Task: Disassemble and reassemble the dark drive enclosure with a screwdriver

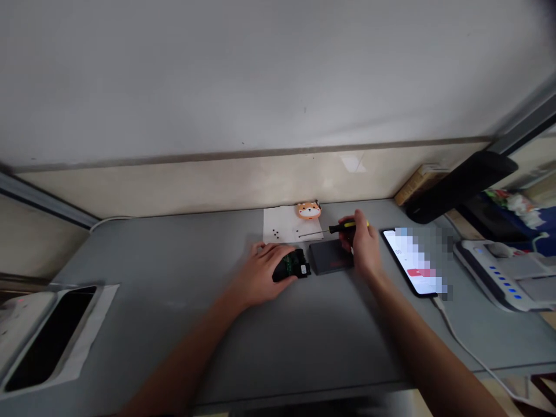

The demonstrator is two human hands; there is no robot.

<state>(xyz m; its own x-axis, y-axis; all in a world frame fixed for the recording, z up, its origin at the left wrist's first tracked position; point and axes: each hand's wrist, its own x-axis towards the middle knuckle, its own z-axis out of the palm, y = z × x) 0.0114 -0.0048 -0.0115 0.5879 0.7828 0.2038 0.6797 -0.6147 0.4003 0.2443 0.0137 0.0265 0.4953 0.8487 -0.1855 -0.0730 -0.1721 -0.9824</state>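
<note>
My left hand (264, 269) rests on the grey table (182, 301), its fingers curled round a small black circuit board (292, 264). Right beside the board lies a dark flat case (330, 256) with a red label. My right hand (364, 246) grips a screwdriver (343, 227) with a black and yellow handle; its thin shaft points left over a white paper sheet (282, 223). Several tiny black screws (275, 233) lie on that sheet.
An orange dog-shaped figure (308, 209) sits at the paper's far edge by the wall. A lit phone (413, 262) with a white cable lies to the right, then a white device (499, 272) with blue lights. A dark slanted object (460, 185) stands behind the phone. A black tray (47, 339) is at far left.
</note>
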